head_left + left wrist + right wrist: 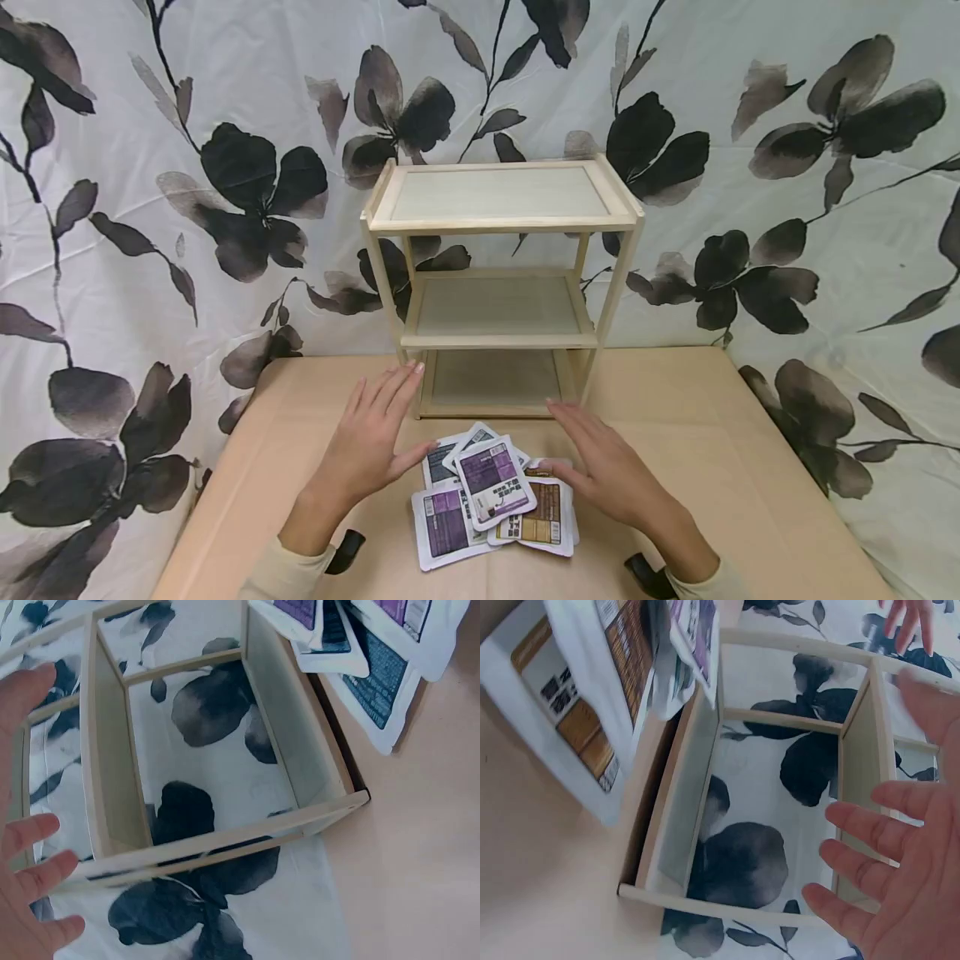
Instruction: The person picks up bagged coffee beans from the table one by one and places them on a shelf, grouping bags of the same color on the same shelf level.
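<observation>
My left hand (371, 442) hovers with straight fingers at the left of a pile of flat white-edged packets (450, 521). My right hand (603, 467) is on the pile's other side, fingers extended, its thumb overlapping the packets in the head view. On top lies a purple-labelled packet (495, 482); a brown-labelled packet (543, 521) is partly under it. Dark teal-labelled packets (375, 679) show in the left wrist view. Behind the pile stands a three-tier pale wooden shelf (502, 342). Both palms hold nothing.
The packets and shelf are on a tan tabletop (660, 392), the shelf near its back edge. A white cloth (795, 208) with dark flowers hangs behind and beside the table. Each wrist wears a black strap (345, 552).
</observation>
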Tool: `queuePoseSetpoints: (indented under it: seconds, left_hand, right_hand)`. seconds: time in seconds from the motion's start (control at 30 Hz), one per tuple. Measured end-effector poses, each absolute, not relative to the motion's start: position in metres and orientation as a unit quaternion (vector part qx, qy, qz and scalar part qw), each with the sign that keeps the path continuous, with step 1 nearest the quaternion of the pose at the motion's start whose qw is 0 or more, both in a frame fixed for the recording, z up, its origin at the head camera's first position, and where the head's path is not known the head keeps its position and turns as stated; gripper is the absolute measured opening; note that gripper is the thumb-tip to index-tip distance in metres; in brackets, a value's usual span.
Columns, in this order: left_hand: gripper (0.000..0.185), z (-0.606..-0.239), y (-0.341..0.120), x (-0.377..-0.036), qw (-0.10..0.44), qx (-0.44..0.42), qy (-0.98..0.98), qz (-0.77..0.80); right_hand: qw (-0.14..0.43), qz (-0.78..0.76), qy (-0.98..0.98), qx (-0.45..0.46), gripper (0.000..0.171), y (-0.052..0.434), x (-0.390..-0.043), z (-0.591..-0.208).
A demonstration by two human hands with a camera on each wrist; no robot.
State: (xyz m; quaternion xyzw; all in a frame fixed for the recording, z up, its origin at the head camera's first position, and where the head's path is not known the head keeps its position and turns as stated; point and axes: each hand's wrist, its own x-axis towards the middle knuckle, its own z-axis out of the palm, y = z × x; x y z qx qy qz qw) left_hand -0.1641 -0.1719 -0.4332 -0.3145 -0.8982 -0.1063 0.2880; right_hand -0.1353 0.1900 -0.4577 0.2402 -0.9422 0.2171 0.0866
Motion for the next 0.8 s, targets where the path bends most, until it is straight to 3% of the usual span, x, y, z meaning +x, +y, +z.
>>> queuePoseSetpoints:
  seconds: [0.2, 0.8]
  left_hand:
    - [0.091, -0.436, -0.183, -0.179, 0.318, -0.331, -0.866, -0.199]
    - [0.087, -0.423, -0.186, -0.211, 0.31, -0.25, -0.814, -0.422]
  right_hand:
    - [0.085, 0.298, -0.922, 0.232, 0.072, 0.188, -0.136, -0.46]
    - [0.016, 0.482, -0.858, 0.18, 0.057, 0.18, -0.139, -0.467]
